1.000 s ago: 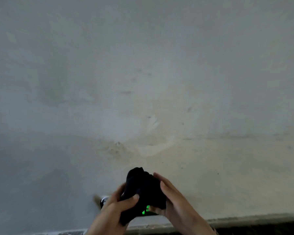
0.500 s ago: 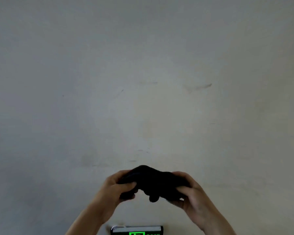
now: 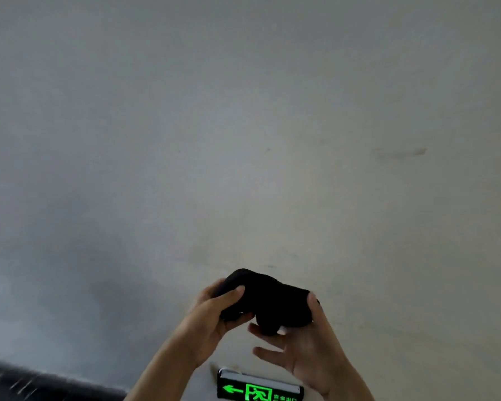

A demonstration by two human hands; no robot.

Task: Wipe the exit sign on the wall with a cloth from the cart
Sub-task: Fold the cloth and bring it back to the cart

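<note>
A bunched black cloth (image 3: 268, 302) is held between both my hands in front of a pale wall. My left hand (image 3: 211, 322) grips its left end with the thumb on top. My right hand (image 3: 304, 348) holds the right end with its thumb, while the lower fingers are spread under the cloth. The exit sign (image 3: 259, 387), black with a green arrow and running figure, is fixed low on the wall just below my hands; its bottom is cut off by the frame edge.
The grey plaster wall (image 3: 243, 140) fills almost the whole view, with faint scuff marks at the right. A dark floor strip (image 3: 41, 384) shows at the bottom left corner.
The view has tilted so more of the exit sign shows under my hands. My hands have reworked the cloth, and my right hand's lower fingers have spread apart.
</note>
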